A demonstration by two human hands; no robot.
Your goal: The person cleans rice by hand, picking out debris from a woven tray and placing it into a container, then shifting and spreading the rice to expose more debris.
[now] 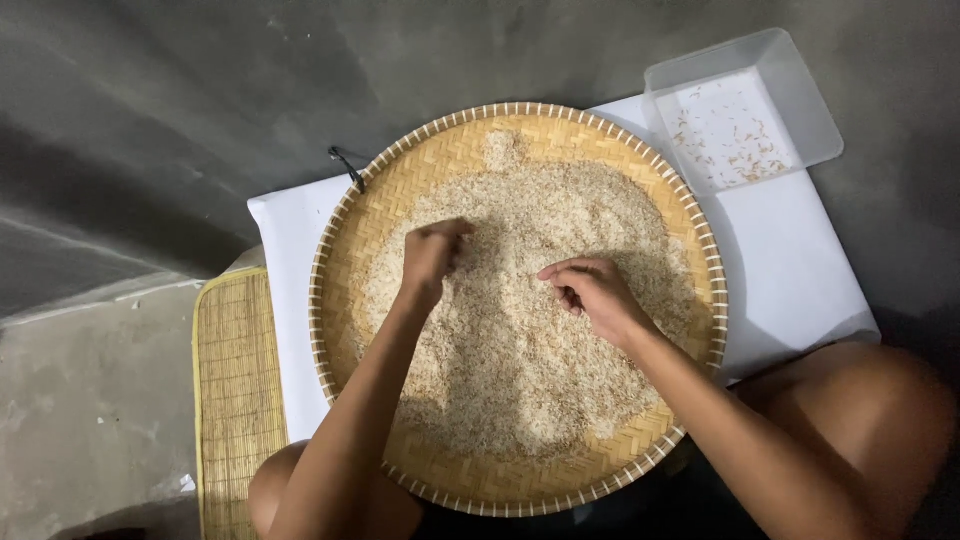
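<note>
Sorting: pale loose rice grains (520, 340) spread over a round woven bamboo tray (400, 190), which rests on a white cloth-covered surface (790, 270).
Left hand (432, 255): fingers bunched narrow, tips down in the rice; whether it holds any grains, I cannot tell.
Right hand (595, 295): fingers curled close, pinching at the rice surface.
Container: clear rectangular plastic box (800, 80) with a few husked bits, beyond the tray's far right rim.
Beside: ribbed bamboo mat (235, 400) on grey floor.
Risk: a broad sweep could probably push rice over the low rim.

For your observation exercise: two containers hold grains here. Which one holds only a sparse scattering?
The clear plastic tray at the upper right; the round woven basket under both hands carries a thick heap of rice.
</note>
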